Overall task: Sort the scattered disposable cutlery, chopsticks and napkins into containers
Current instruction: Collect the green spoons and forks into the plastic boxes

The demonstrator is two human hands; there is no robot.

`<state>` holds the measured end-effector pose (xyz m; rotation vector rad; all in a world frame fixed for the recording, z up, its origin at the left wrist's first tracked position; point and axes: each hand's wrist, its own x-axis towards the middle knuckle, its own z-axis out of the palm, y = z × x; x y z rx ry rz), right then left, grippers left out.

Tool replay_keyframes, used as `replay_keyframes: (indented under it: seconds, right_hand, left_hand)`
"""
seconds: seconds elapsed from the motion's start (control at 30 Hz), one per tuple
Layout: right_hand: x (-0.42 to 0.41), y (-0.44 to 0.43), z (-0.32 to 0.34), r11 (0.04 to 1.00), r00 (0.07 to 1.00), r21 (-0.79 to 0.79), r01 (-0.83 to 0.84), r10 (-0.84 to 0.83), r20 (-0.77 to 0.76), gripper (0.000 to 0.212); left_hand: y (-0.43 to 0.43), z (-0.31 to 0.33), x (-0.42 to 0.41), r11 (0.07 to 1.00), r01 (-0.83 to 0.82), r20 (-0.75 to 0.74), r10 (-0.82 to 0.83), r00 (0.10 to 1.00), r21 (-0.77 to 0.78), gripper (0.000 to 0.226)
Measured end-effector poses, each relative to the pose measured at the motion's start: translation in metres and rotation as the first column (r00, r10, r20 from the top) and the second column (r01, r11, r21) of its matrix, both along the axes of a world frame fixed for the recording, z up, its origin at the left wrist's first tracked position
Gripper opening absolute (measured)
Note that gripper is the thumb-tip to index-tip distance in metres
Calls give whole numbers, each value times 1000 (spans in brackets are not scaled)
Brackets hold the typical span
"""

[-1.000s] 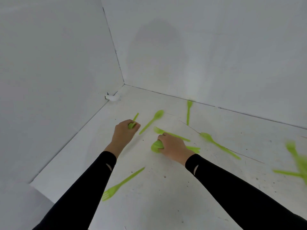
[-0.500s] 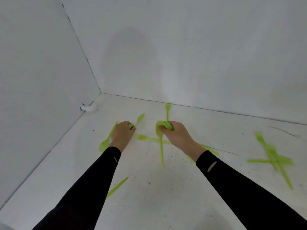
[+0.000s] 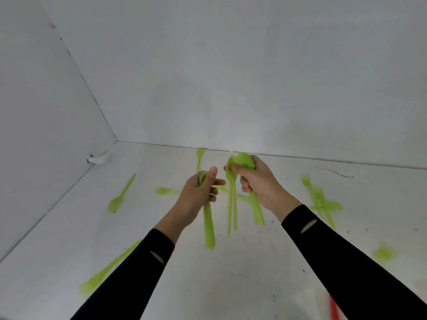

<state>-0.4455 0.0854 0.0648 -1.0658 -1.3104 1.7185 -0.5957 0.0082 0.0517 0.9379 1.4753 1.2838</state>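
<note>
Head view: gripping a bundle of green cutlery (image 3: 209, 227) in the left hand (image 3: 198, 195), with fingers curled round its heads. Clamping a looser second bundle (image 3: 232, 204) in the right hand (image 3: 256, 181), just beside, above the white surface (image 3: 231, 285). Probably gathering, about to merge both. Needing a container next, with none showing. Leaving loose green pieces (image 3: 121, 195) lying well apart. Working hemmed in by the left wall (image 3: 46, 112) and back wall (image 3: 254, 77); finding open room nearer and rightward.
</note>
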Motion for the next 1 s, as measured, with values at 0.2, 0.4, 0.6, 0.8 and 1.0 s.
replay_keyframes:
  seconds: [0.2, 0.4, 0.6, 0.8, 1.0]
  right_hand:
    - [70, -30, 13, 963, 959, 267, -27, -50, 278, 10]
    - [159, -40, 22, 997, 959, 68, 44, -61, 275, 21]
    - [233, -56, 15, 998, 991, -36, 61, -56, 124, 10]
    - [277, -66, -1, 989, 995, -111, 97, -100, -28, 28]
    - [290, -75, -24, 967, 966, 10, 254, -254, 44, 16]
  left_hand:
    - [13, 13, 94, 999, 41, 195, -47, 980, 34, 54]
    - [15, 1, 174, 999, 41, 203, -43, 978, 11, 25]
    - [7, -5, 247, 999, 33, 247, -31, 969, -2, 29]
    - [-2, -11, 293, 979, 168, 220, -190, 957, 115, 76]
    - [-10, -17, 325, 996, 10, 359, -41, 932, 88, 27]
